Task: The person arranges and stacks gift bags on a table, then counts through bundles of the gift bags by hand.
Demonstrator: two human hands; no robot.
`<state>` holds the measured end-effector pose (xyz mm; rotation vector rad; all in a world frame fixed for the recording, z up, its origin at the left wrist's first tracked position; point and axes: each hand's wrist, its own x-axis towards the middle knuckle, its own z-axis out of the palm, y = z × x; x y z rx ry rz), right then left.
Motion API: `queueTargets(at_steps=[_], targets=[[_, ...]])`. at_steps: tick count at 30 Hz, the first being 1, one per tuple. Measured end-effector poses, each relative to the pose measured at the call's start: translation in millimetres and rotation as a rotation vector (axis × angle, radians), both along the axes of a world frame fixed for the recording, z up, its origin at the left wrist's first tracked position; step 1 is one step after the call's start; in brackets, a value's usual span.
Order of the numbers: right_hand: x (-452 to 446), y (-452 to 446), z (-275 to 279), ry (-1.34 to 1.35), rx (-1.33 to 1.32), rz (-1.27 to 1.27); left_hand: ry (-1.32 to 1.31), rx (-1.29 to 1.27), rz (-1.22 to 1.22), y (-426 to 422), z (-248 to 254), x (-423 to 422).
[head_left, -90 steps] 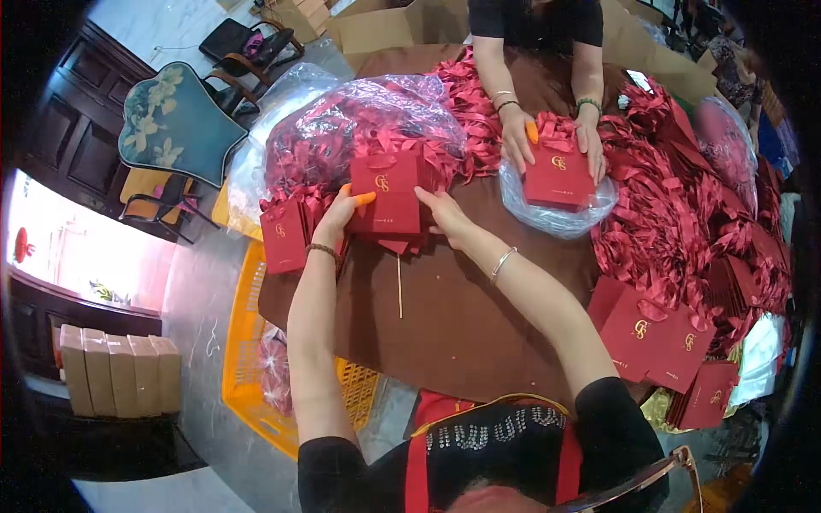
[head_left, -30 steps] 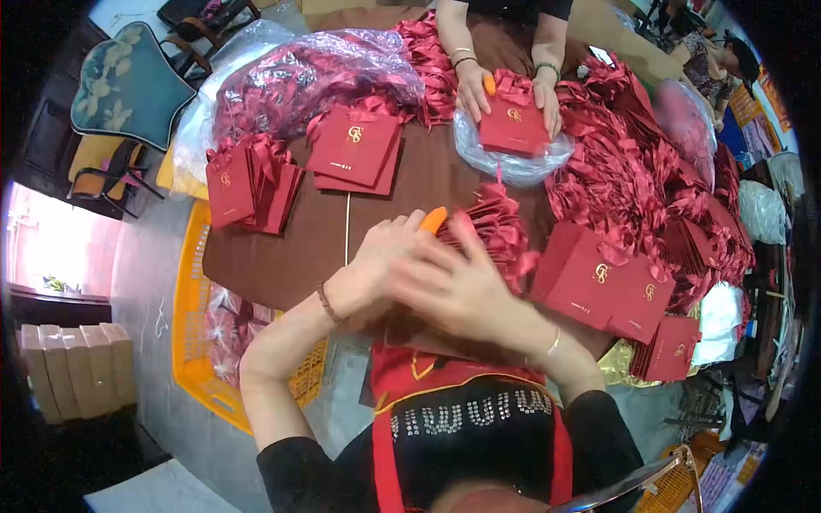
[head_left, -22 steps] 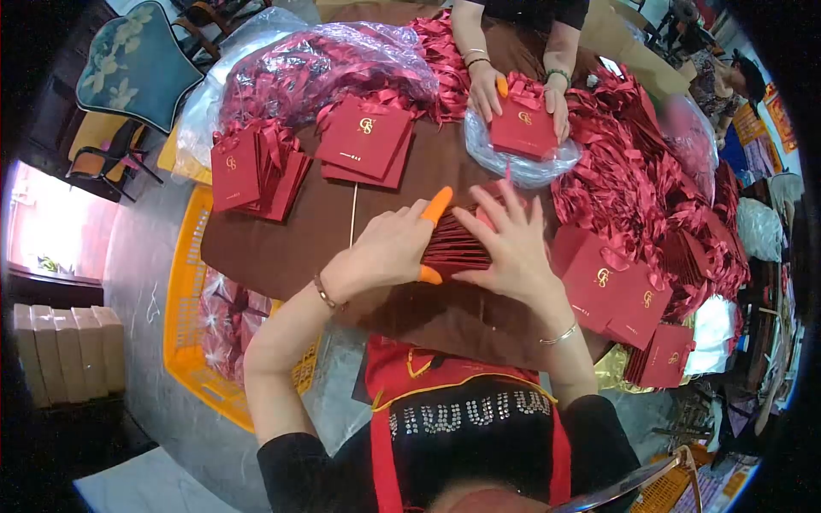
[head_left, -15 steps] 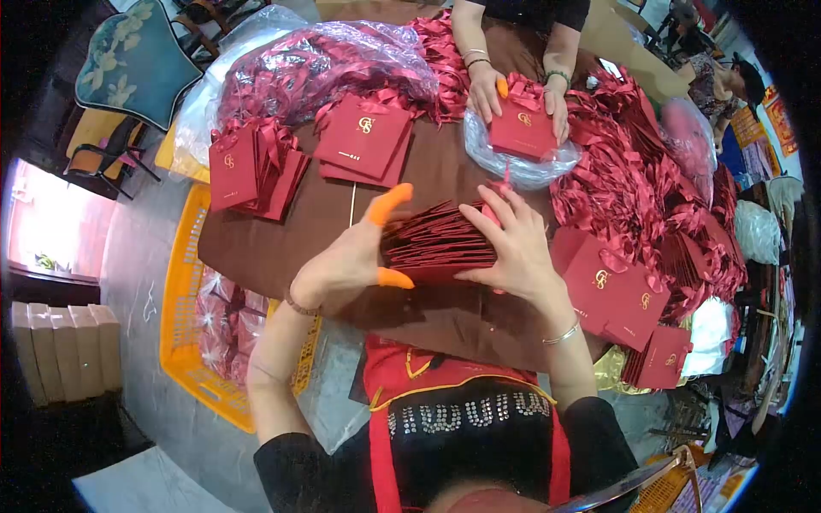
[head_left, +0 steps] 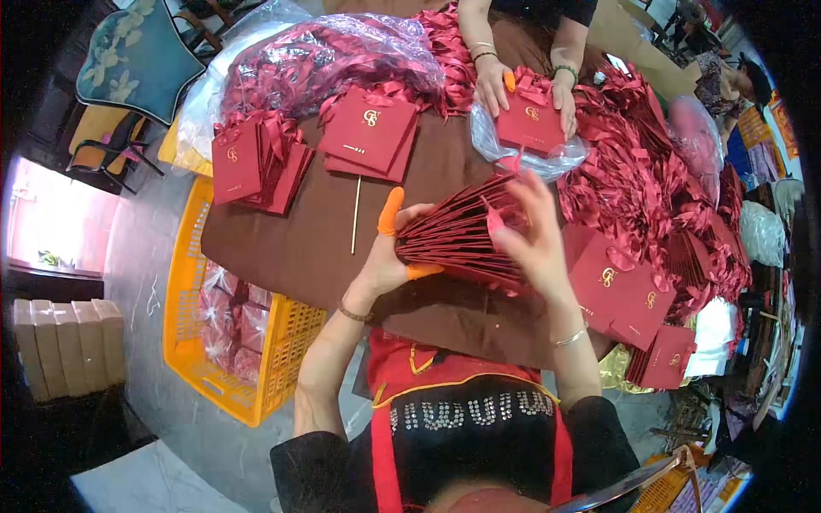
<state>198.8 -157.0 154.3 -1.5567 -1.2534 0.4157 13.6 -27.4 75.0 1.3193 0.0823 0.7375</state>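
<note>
My left hand (head_left: 389, 248), with orange covers on thumb and a finger, grips the left end of a stack of red paper bags (head_left: 457, 235), whose edges fan out towards the right. At the right end of the stack is my right hand (head_left: 539, 235), fingers spread and slightly blurred, a pink cover on one fingertip. Flat red bags with a gold logo (head_left: 368, 132) lie beyond my left hand, a thin stick (head_left: 356, 214) beside them. More bags stand at the left (head_left: 237, 162), and others lie at the right (head_left: 605, 286).
Across the brown-covered table (head_left: 299, 248), a co-worker's hands (head_left: 560, 107) rest on red bags in clear plastic (head_left: 487, 137). Ribboned bags are heaped at the right (head_left: 633, 179) and under plastic at the left (head_left: 325, 64). A yellow crate (head_left: 265, 376) with wrapped packs stands below left.
The flat bags held earlier now lie on the table. Since then both hands have come to another stack, which has fanned wider; my left hand now grips its end and my right hand has lifted and spread.
</note>
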Motion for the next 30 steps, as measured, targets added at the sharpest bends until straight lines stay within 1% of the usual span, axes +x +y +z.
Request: queueTargets(at_steps=[2,3,5,6,7,8,9,10,11,12,13,14,15,16,17,18,19,20,21,22,23,24,26,27,28,29,30], targets=[[11.0,7.3,-7.7,0.594,0.074,-0.136,0.019,0.026,0.010,3.8,-2.8,0.0],[17.6,12.3,-12.6,0.595,0.074,-0.139,0.037,0.053,0.020,4.1,-3.6,0.5],[30.1,23.2,-26.5,0.977,0.019,-0.205,0.012,0.051,0.042,-0.9,-2.2,4.5],[30.1,30.4,-40.0,0.857,-0.100,-0.068,-0.016,0.050,0.072,-2.1,-0.8,6.5],[8.3,29.5,-27.4,0.876,-0.225,-0.085,-0.016,0.051,0.068,-2.1,1.6,6.2],[-10.6,27.1,-15.1,0.892,-0.355,-0.099,-0.027,0.047,0.114,-2.0,4.9,4.7],[-4.8,31.2,-39.0,0.960,-0.325,0.018,-0.038,0.044,0.164,-1.3,7.6,2.7],[-6.2,37.2,-48.1,1.032,-0.294,0.135,-0.033,0.041,0.165,-0.3,10.6,-0.8],[-6.8,31.7,-50.8,0.996,-0.229,0.200,0.001,0.043,0.141,0.1,13.7,-5.5],[-9.5,33.2,-45.8,0.999,-0.235,0.206,0.032,0.046,0.120,0.3,14.8,-8.7],[-11.9,35.1,-42.5,0.855,-0.199,0.168,-0.026,-0.036,0.093,-2.0,7.3,-10.9],[-13.1,37.1,-41.4,0.710,-0.161,0.130,-0.023,-0.037,0.099,-2.5,2.1,-13.4],[-4.2,43.5,-73.1,0.690,-0.075,0.188,-0.009,-0.076,0.081,-2.2,-1.8,-15.0],[0.2,44.4,-68.7,0.691,-0.074,0.187,0.005,-0.115,0.060,-1.8,-4.3,-15.8],[3.7,43.9,-60.7,0.627,-0.085,0.146,0.085,0.018,0.128,0.4,-5.2,-16.2],[9.2,44.2,-55.9,0.563,-0.094,0.104,0.084,0.019,0.125,-0.5,-5.1,-14.2],[20.6,47.3,-68.8,0.489,-0.060,0.143,0.041,0.017,0.152,-1.7,-4.9,-10.9],[18.6,49.7,-77.6,0.488,-0.058,0.141,0.000,0.015,0.178,-2.7,-4.8,-9.0],[11.4,54.0,-80.3,0.593,-0.073,0.248,0.001,0.015,0.175,-3.8,-2.3,-9.5],[6.3,58.2,-80.8,0.695,-0.085,0.356,-0.029,0.077,0.233,-4.5,2.4,-10.6],[-3.1,45.9,-79.5,0.767,-0.123,0.309,-0.062,0.139,0.292,-4.1,5.0,-11.3],[-9.0,42.2,-78.7,0.712,-0.035,0.348,-0.062,0.139,0.291,-5.1,1.8,-13.8],[-16.0,36.7,-72.9,0.733,-0.070,0.248,0.102,-0.416,0.189,-10.5,-9.3,-23.7],[-12.5,35.6,-72.7,0.738,-0.077,0.249,-0.158,-1.289,-0.216,-3.6,23.6,-24.4],[-4.1,36.9,-72.5,0.720,-0.028,0.366,-0.156,-1.290,-0.213,-7.4,19.5,-25.8],[1.0,38.5,-70.6,0.697,0.025,0.482,-0.022,-0.743,-0.011,-12.8,12.5,-26.1],[1.8,38.4,-57.5,0.694,0.027,0.481,0.102,-0.189,0.178,-16.1,8.1,-24.9]])
